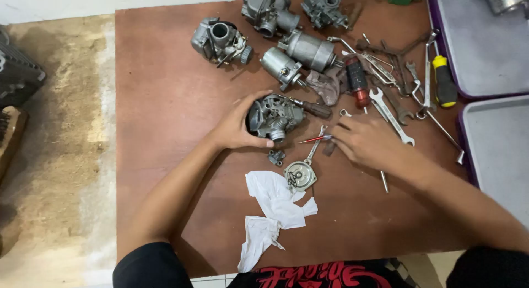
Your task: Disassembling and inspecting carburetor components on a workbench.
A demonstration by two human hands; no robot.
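Note:
My left hand (238,125) grips a grey metal carburetor body (275,116) resting on the brown board (165,100). My right hand (363,142) pinches a thin red-tipped tool (314,138) whose point reaches toward the carburetor's underside. Just below lie a small metal part (276,156) and a round metal cover (300,175) with a loose ring on it. A brown-handled screwdriver (314,108) sticks out from behind the carburetor.
A crumpled white rag (273,211) lies near me. Three more carburetors (221,40) and two metal cylinders (308,50) sit at the back. Wrenches (392,116), a red-handled tool (358,81) and a yellow-black screwdriver (443,81) lie right, beside grey trays (496,150).

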